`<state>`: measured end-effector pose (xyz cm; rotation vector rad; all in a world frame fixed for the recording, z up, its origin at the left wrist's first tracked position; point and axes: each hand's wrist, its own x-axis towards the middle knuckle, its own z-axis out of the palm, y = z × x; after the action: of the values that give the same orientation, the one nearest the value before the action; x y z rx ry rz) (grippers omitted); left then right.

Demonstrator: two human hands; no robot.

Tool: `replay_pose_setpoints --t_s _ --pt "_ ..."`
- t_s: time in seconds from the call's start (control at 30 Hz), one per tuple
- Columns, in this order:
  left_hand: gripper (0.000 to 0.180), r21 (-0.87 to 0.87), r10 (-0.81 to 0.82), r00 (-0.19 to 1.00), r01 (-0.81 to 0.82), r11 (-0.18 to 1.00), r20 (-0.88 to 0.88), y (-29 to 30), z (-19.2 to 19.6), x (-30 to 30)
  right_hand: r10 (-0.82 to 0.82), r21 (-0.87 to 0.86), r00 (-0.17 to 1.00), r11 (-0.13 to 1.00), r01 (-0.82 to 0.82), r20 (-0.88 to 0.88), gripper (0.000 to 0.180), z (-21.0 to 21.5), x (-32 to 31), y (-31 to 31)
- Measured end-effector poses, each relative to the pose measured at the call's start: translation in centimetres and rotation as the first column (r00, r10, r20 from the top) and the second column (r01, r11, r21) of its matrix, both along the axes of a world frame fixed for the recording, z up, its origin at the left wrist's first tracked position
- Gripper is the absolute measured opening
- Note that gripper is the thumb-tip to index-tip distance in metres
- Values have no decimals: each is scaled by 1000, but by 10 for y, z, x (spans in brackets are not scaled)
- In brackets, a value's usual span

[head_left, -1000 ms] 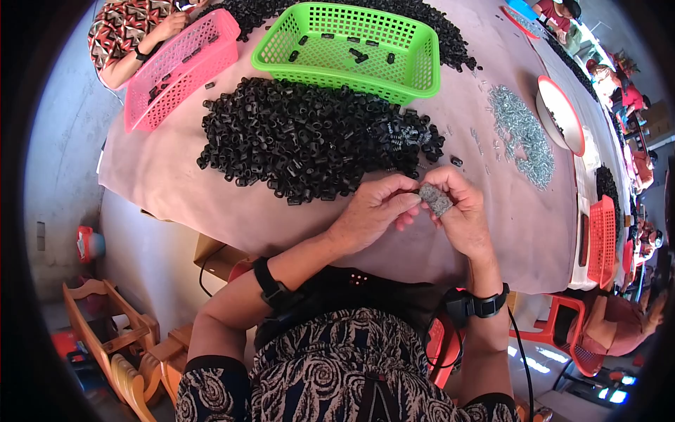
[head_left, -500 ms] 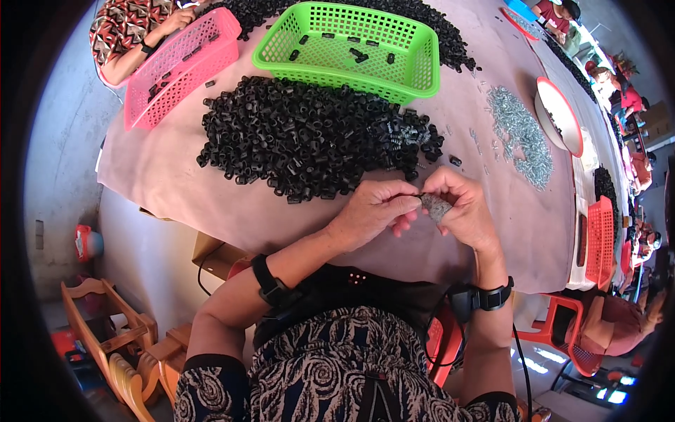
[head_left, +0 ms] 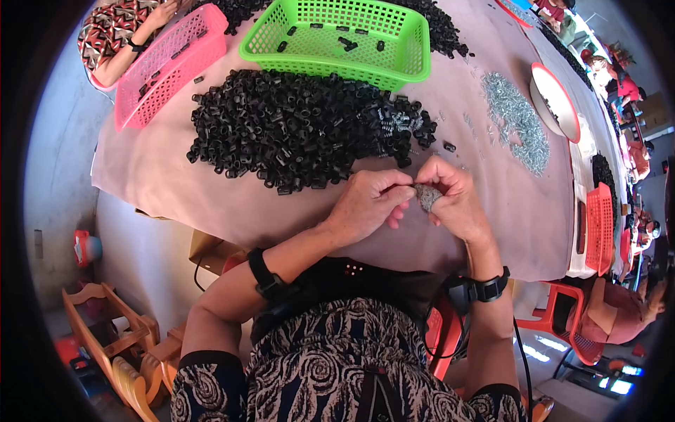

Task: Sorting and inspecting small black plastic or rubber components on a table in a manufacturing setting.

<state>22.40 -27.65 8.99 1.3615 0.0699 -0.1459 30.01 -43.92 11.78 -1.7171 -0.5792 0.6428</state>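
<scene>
My left hand (head_left: 371,202) is closed in a pinch, thumb against forefinger, on a small dark piece that the fingertips mostly hide. Right up against it, my right hand (head_left: 457,205) curls its fingers round a grey, speckled, soft-looking pad (head_left: 427,197). The fingertips of both hands meet over the table, just on the near side of a large heap of small black plastic parts (head_left: 281,130). Silvery springs (head_left: 399,123) lie on the right end of that heap. One loose black part (head_left: 449,146) rests beyond my right hand.
Behind the heap stands a green basket (head_left: 337,69) with a few black parts inside. A pink basket (head_left: 151,95) is at the left, near another person's arm (head_left: 133,53). Loose springs (head_left: 517,123) and a red-rimmed white bowl (head_left: 555,105) lie right on the cloth-covered table (head_left: 148,169).
The view has shifted slightly, so the baskets and heap appear a little higher and further left. Both hands stay together in the same pinch. The other person's hand at upper left has moved a little.
</scene>
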Motion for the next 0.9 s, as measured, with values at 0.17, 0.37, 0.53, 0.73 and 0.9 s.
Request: replay_pose_setpoints --t_s 0.17,0.37,0.53,0.73,0.9 --pt "18 -51 -22 1000 22 998 14 -2 -2 -2 -19 67 999 998 20 -28 12 3 -8 -5" --pt "18 -117 -97 993 105 988 70 1 -2 -2 -10 108 969 993 38 -247 5 8 -4 -9" --pt "16 -81 -130 988 137 987 81 1 9 -3 73 270 856 960 80 -512 10 3 -5 -15" --pt "15 143 -81 890 18 990 449 3 17 -3 269 428 644 898 101 -716 24 -5 -12 -12" --pt "15 88 -33 908 -4 996 417 2 15 -3 286 445 595 885 137 -751 29 -11 -25 -2"
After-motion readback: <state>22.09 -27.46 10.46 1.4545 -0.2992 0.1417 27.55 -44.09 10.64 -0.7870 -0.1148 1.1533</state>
